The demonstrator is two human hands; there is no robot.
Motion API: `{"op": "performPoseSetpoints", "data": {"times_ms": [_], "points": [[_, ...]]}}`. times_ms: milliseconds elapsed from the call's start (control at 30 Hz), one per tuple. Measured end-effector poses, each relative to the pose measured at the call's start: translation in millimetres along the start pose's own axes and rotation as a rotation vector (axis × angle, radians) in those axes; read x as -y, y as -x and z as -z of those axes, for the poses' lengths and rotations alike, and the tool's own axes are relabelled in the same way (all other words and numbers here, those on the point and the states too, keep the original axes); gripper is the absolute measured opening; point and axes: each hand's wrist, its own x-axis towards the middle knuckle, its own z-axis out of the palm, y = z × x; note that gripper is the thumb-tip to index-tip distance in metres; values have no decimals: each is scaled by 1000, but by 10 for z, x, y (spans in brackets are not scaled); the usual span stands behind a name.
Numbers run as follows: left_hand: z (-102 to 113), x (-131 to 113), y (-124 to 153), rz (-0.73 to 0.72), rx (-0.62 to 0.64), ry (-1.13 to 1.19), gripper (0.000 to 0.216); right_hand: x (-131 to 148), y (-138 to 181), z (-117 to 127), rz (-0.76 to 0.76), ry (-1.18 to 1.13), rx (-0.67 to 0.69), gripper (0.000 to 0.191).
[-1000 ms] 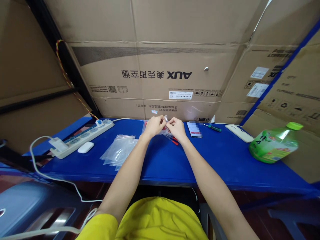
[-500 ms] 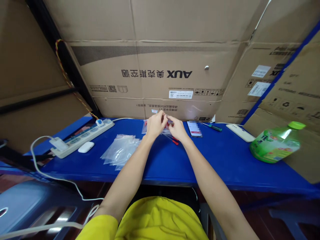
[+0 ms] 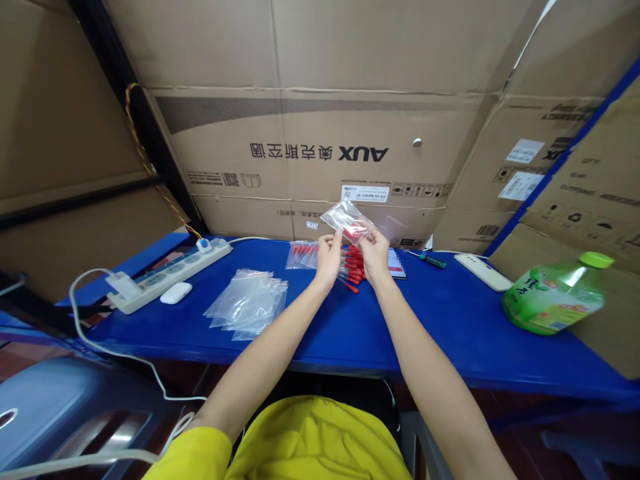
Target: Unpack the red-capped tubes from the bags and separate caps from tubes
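Yellow shirt: nearest of all, the person's yellow fabric shirt (image 3: pixel 320 440) sat below the blue, flat-topped bench (image 3: pixel 330 333), and both bare forearms stretched forward over its edge.
Loose bags: a fanned stack of clear, flat plastic bags (image 3: pixel 245 303) lay to the left of the left forearm, apart from both hands.
Red-tipped pieces: a heap of slim pieces with rounded red ends (image 3: pixel 354 272) lay on the bench between and beneath the hands, more of it showing than half a second earlier.
Flat bag on bench: a clear plastic bag with a row of red ends inside (image 3: pixel 301 256) lay just left of the left hand.
Raised bag: a clear, shiny plastic bag with red showing inside (image 3: pixel 346 217) had come up off the bench, tilted; the close fingerwork over it seemed to have paused.
Hands: they had drawn slightly apart; the right hand (image 3: pixel 375 250) pinched the bag's right corner, while the left hand (image 3: pixel 329 257), thumb up, met its near edge, its grip uncertain.
Cardboard: a printed brown cardboard wall (image 3: pixel 310 120) stood behind everything.
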Motion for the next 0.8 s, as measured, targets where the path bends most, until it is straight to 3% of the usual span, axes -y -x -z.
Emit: {"op": "performPoseSetpoints", "data": {"times_ms": [67, 133, 233, 300, 433, 533, 700, 800], "points": [[-4, 2, -82, 127, 125, 291, 43, 6, 22, -22, -73, -63, 70, 48], [21, -29, -151, 143, 184, 510, 44, 9, 64, -51, -126, -66, 168, 49], [87, -96, -222, 127, 145, 730, 40, -16, 132, -88, -134, 38, 273, 50], [131, -123, -254, 127, 103, 819, 34, -53, 164, -104, -88, 170, 271, 49], [182, -119, -289, 128, 10, 845, 25, -116, 201, -137, 52, 442, 220, 42], [179, -92, -292, 99, -29, 789, 25, -107, 230, -182, 78, 452, 265, 37], [155, -26, -301, -23, -91, 697, 24, -27, 286, -239, -142, 246, 360, 56], [150, 16, -294, -32, -42, 675, 28, 19, 309, -237, -252, 182, 392, 59]]}}
